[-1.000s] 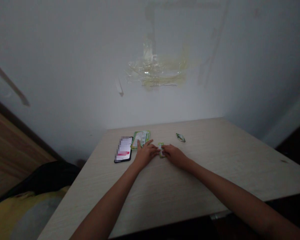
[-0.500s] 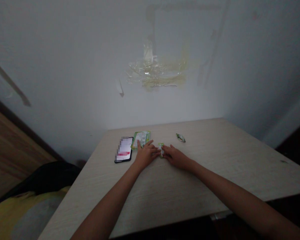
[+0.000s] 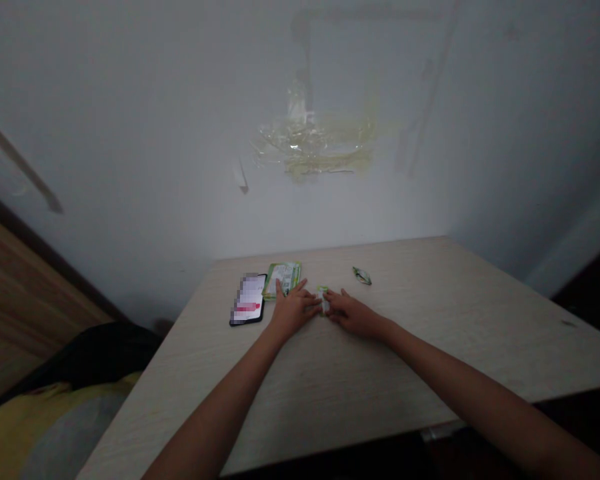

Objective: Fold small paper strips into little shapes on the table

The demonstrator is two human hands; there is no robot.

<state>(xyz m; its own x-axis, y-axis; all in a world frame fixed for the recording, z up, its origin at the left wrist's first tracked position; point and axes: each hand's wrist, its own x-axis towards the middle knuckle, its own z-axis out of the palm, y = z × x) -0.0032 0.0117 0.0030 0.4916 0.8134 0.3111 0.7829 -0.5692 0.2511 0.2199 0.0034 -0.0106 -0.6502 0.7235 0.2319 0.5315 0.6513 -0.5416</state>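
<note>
A small green-and-white packet lies low on the table between my two hands. My left hand has its fingertips on the packet's left edge, its outer fingers spread toward a flat green-and-white pack. On the packet's right edge, the fingers of my right hand are bent together, hiding that side. Print on the packet is too small to read. Farther back, to the right, lies a crumpled green-and-white wrapper-like piece, apart from both hands.
A phone with a lit screen lies left of the flat pack. The pale wooden table meets a wall with old clear tape on it. Yellow and grey cloth is at lower left, beyond the table's edge.
Almost nothing differs. Both hands stay at the small packet, with only a very slight shift of the fingers.
</note>
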